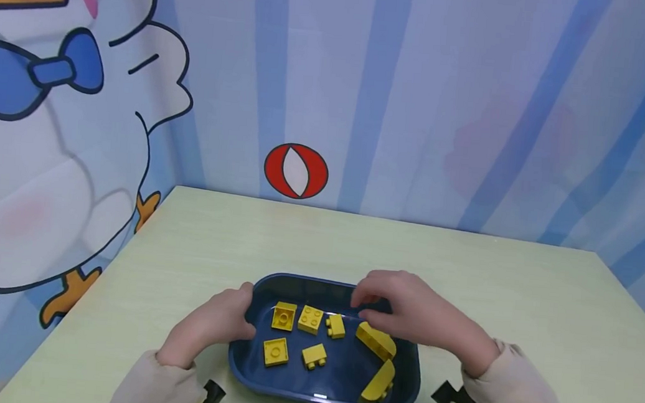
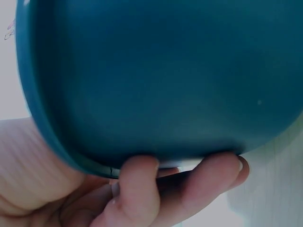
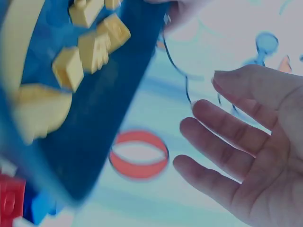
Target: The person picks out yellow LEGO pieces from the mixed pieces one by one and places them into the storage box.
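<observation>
A dark blue tray [image 1: 338, 377] holds several small yellow building bricks [image 1: 310, 319], some with studs up and others turned over. Two longer yellow bricks with rounded tops [image 1: 376, 341] lie toward its right end. My left hand [image 1: 215, 319] grips the tray's left end; in the left wrist view, its fingers [image 2: 139, 187] curl against the tray's outer side. Over the far right part of the tray hovers my right hand [image 1: 413, 311], fingers loosely bent. The right wrist view shows that hand with nothing in it, apart from the tray wall.
The tray is over a pale tabletop [image 1: 517, 302]. Behind stands a blue striped backdrop [image 1: 435, 109] with a printed duck figure and a red-and-white ball. In the right wrist view, a red brick [image 3: 10, 198] and a blue brick [image 3: 40, 208] show past the tray's edge.
</observation>
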Demonstrator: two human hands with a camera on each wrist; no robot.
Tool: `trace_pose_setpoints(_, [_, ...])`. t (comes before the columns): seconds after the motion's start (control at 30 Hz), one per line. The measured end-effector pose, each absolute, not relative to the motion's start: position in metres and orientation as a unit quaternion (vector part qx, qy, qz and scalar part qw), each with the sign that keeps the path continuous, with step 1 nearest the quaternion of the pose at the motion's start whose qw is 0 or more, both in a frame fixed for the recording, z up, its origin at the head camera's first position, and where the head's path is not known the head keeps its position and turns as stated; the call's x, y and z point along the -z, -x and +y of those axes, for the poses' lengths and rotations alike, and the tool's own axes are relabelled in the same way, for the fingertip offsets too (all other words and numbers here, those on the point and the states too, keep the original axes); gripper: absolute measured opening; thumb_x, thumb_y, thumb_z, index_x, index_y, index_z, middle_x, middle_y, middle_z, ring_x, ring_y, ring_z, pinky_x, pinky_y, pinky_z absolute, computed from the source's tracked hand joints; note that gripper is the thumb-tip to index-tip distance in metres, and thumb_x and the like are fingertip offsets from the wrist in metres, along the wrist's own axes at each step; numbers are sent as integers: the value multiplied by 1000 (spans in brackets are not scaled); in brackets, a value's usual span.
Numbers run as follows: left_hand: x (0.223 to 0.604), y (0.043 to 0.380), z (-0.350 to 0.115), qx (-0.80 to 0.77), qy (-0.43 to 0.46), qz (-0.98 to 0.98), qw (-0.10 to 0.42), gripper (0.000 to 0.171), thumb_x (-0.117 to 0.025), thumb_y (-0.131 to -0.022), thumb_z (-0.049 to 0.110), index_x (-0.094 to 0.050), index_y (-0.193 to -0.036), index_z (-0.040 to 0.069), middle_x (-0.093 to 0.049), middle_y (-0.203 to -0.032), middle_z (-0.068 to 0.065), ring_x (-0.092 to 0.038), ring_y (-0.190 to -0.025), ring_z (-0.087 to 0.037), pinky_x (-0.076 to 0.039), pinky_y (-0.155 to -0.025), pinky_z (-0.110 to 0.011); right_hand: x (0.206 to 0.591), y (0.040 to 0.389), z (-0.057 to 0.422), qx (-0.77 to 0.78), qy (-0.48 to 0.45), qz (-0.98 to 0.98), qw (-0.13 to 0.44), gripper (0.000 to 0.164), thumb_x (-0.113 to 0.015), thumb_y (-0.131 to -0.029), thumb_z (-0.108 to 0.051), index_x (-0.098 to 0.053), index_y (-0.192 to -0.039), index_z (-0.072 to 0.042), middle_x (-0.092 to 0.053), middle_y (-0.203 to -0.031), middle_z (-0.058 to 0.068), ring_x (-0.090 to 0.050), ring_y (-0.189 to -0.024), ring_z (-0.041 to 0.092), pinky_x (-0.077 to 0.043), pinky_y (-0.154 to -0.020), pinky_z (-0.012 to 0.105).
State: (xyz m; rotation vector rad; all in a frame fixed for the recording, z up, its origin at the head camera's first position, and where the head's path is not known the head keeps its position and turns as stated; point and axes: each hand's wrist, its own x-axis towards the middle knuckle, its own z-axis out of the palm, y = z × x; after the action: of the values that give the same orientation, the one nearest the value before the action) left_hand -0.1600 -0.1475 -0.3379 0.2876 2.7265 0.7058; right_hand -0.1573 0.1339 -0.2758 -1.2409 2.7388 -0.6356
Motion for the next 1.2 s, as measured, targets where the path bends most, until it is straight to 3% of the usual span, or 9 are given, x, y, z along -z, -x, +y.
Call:
trace_pose_setpoints(0.53, [339,163,-145,-248,-89,950,168,75,-69,-78,5,-27,-135,-17,-56,-114,-26,-52,-73,-22,-43,-59,-30,297,136,241,211,220,951,-51,20,-69,-80,-7,-67,-100,-14,-63,-96,-4,-57,-87,19,-48,-69,41])
trace_pose_setpoints(0.97, [339,164,-144,-249,-89,949,174,74,-68,-79,6,-27,-136,-16,-54,-118,-26,-53,-76,-22,-43,-61,-30,316,131,251,235,178,956,-17,20,-68,-81,-8,-67,-101,-10,-63,-99,2,-57,-90,26,-49,-71,46])
trace_pose_setpoints(1.2, [342,163,-152,-260,-76,944,187,71,-72,-80,15,-34,-133,-13,-59,-109,-22,-57,-74,-19,-50,-64,-32,325,129,252,214,187,957,-56,27,-71,-80,-8,-65,-106,-9,-62,-106,5,-57,-98,29,-48,-78,48])
